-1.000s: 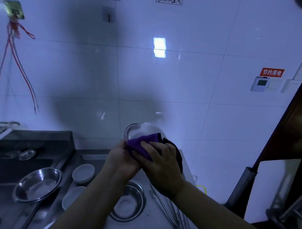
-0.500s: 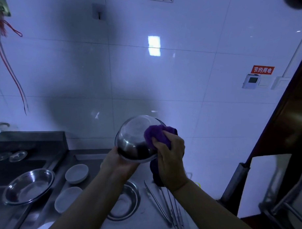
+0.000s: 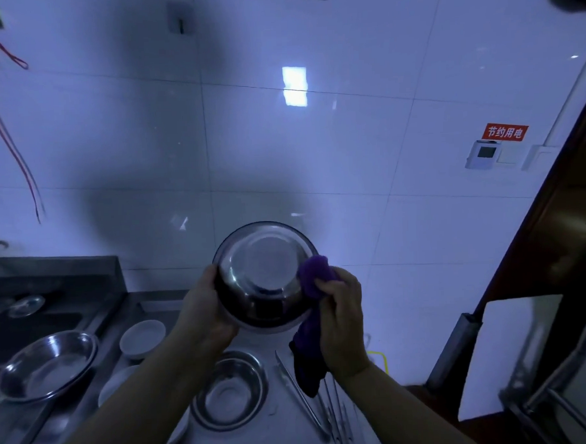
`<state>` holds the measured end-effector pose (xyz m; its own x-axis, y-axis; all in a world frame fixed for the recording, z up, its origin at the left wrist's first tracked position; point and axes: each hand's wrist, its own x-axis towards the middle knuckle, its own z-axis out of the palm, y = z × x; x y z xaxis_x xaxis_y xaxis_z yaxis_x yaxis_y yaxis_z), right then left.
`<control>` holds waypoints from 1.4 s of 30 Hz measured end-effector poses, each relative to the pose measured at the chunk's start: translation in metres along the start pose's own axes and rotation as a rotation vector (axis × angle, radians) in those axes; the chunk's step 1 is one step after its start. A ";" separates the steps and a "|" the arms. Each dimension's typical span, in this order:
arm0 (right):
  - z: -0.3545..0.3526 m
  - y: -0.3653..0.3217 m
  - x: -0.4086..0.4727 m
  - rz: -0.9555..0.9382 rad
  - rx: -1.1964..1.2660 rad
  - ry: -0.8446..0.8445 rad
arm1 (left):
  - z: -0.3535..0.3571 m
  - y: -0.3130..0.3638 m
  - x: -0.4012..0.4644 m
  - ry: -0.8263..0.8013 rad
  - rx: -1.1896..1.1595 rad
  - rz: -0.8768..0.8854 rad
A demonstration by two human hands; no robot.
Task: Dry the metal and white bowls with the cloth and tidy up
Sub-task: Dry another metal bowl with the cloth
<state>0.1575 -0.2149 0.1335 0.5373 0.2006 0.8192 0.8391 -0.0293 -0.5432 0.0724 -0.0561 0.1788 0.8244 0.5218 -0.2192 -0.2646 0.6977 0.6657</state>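
A white tiled wall (image 3: 316,154) fills most of the view, with a red sign (image 3: 504,132) and a small white device (image 3: 484,154) under it on the right side. Below the wall there is a steel counter (image 3: 279,431), and at the left a dark sink (image 3: 39,323). A wide metal basin (image 3: 46,366) lies at the edge of the sink.

The metal bowl (image 3: 265,277) is held up in the air above the counter, in front of the wall. It is tilted so that its outside bottom faces the camera. The left hand (image 3: 205,311) grasps the bowl at its left rim, with the thumb on the outside wall. The right hand (image 3: 341,316) grasps the purple cloth (image 3: 315,281) and presses the upper part of it against the right side of the bowl. The rest of the cloth hangs down below the hand.

On the counter, under the held bowl, a second metal bowl (image 3: 231,393) stands upright. Just beside it on the right lie metal tongs (image 3: 302,397). To the left of it there are two white bowls: one white bowl (image 3: 143,336) nearer the wall, and another white bowl (image 3: 116,384) closer to the person, partly hidden by the left arm.
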 end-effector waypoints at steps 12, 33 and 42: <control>0.001 -0.002 0.051 0.246 0.041 -0.151 | 0.005 0.000 -0.011 0.140 1.004 0.526; 0.007 -0.007 0.050 0.492 0.468 -0.576 | -0.010 0.025 0.022 0.174 0.595 0.400; 0.039 0.016 0.021 -0.496 -0.579 -0.446 | -0.012 -0.025 0.020 0.160 0.723 0.001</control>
<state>0.1787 -0.1731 0.1352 0.1180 0.6821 0.7217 0.9431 -0.3045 0.1335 0.0896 -0.0565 0.1492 0.7269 0.6256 -0.2833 0.1759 0.2292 0.9574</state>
